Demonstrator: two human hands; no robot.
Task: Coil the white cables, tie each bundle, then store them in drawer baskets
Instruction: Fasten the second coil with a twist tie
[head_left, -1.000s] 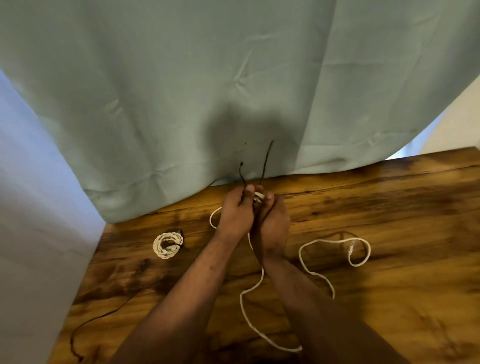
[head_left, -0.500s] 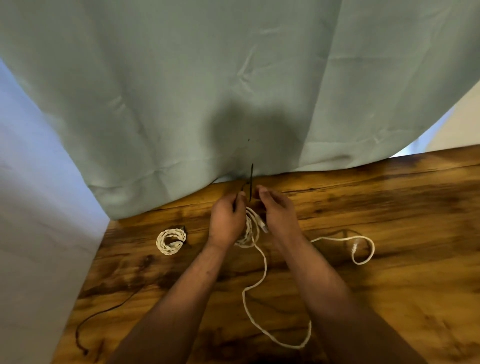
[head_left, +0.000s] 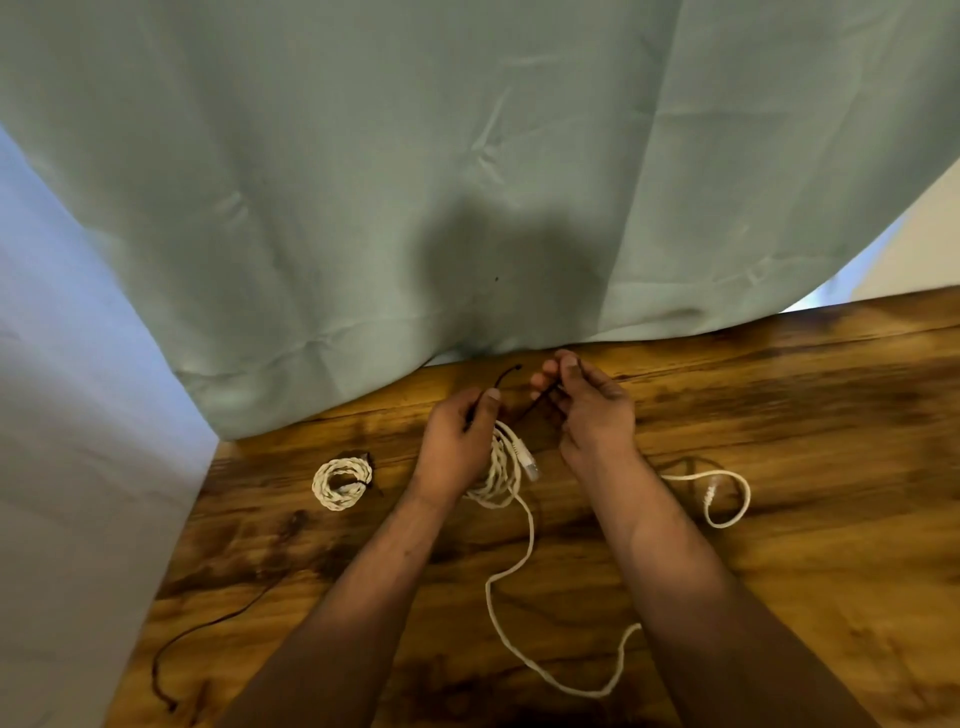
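A partly coiled white cable lies on the wooden table between my hands, its connector pointing right and a long loose tail trailing toward me. My left hand rests over the coil and pinches one end of a thin black tie. My right hand pinches the tie's other end, which runs down toward the coil. A finished white coil, bound with a black tie, sits to the left.
A pale green curtain hangs over the table's far edge. Another white cable end loops on the table to the right. A loose black tie lies near the front left edge.
My hands have drawn apart, each pulling an end of the black tie outward. The coil has come down onto the table under my left hand.
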